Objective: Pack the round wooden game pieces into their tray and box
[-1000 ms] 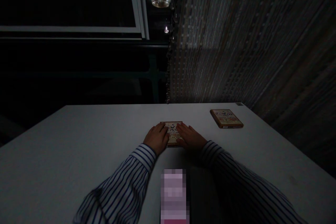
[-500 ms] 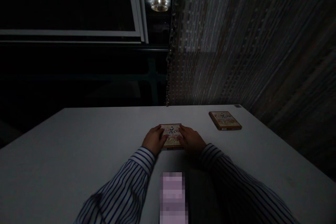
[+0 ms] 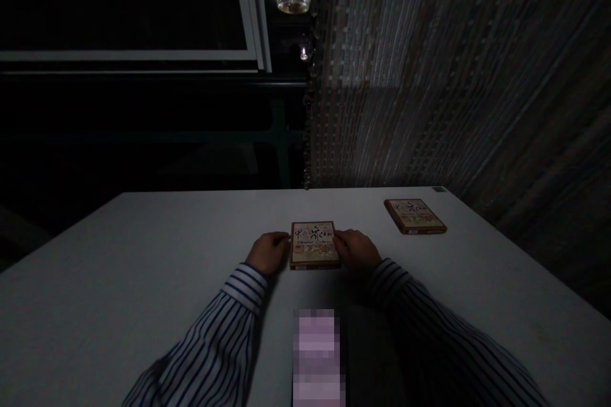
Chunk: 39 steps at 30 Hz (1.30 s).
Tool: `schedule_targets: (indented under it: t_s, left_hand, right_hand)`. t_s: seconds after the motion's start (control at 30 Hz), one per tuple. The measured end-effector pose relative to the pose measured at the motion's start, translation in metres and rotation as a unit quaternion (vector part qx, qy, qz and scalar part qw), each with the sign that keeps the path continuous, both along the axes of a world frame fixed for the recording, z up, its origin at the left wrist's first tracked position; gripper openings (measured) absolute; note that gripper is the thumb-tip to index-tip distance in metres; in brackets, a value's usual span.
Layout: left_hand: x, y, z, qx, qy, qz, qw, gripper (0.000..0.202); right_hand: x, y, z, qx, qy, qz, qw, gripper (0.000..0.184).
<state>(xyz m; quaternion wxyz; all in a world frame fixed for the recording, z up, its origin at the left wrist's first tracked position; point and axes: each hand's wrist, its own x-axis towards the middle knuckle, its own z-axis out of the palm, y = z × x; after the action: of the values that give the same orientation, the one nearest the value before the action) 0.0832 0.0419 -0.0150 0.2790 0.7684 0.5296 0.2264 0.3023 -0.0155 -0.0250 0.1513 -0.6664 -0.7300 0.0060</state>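
Observation:
A flat, square Chinese chess box [image 3: 315,243] lies on the white table in front of me, its printed lid facing up. My left hand [image 3: 268,253] is closed at the box's left edge, with thumb and fingertips pinched together at its upper left side. On the opposite side, my right hand [image 3: 358,250] grips the right edge, the thumb resting near the lid's border and the other fingers mostly hidden. A second, matching Chinese chess box [image 3: 415,215] lies farther back on the right, apart from both hands.
The white table [image 3: 191,229] stretches out on both sides, its far edge just beyond the boxes. A string curtain [image 3: 377,76] hangs behind it on the right. Dark glass with a pale frame [image 3: 252,13] stands at the back left. A blurred-out pinkish patch [image 3: 317,356] is at the bottom.
My left hand has drawn leftward off the lid to the box's side, and my right thumb has moved back toward the right edge. More of the lid's print shows.

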Motion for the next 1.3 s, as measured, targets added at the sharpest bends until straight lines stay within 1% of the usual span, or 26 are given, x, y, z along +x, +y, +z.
schedule_targets:
  t_s: [0.13,0.37,0.53,0.73,0.87,0.97,1.13,1.3]
  left_hand:
    - [0.005,-0.002,0.002,-0.017,-0.017,-0.047,0.999,0.035]
    - [0.007,0.001,0.001,-0.025,-0.016,-0.036,0.999,0.036]
    - [0.009,0.001,0.003,-0.043,-0.04,-0.038,0.998,0.036]
    - [0.012,0.001,0.007,-0.076,-0.06,-0.021,0.995,0.034]
    - [0.012,0.004,0.004,-0.089,-0.071,-0.011,0.994,0.033]
    - [0.012,0.006,0.004,-0.107,-0.096,-0.003,0.99,0.031]
    - [0.014,0.006,0.005,-0.133,-0.13,0.025,0.982,0.03]
    - [0.015,0.009,0.001,-0.143,-0.151,0.051,0.977,0.029]
  right_hand:
    - [0.0,0.002,-0.002,-0.006,-0.012,-0.014,1.0,0.036]
    - [-0.001,0.001,-0.001,-0.014,-0.021,-0.021,0.999,0.035]
    - [0.0,0.002,-0.002,-0.021,-0.022,-0.018,0.999,0.035]
    - [0.0,0.002,-0.003,-0.018,-0.02,-0.012,1.0,0.034]
    - [0.0,0.002,-0.003,-0.017,-0.02,-0.013,1.0,0.034]
    - [0.0,0.002,-0.003,-0.02,-0.022,-0.011,1.0,0.034]
    - [0.0,0.002,-0.002,-0.02,-0.022,-0.012,0.999,0.035]
    - [-0.001,0.001,-0.001,-0.02,-0.02,-0.013,1.0,0.034]
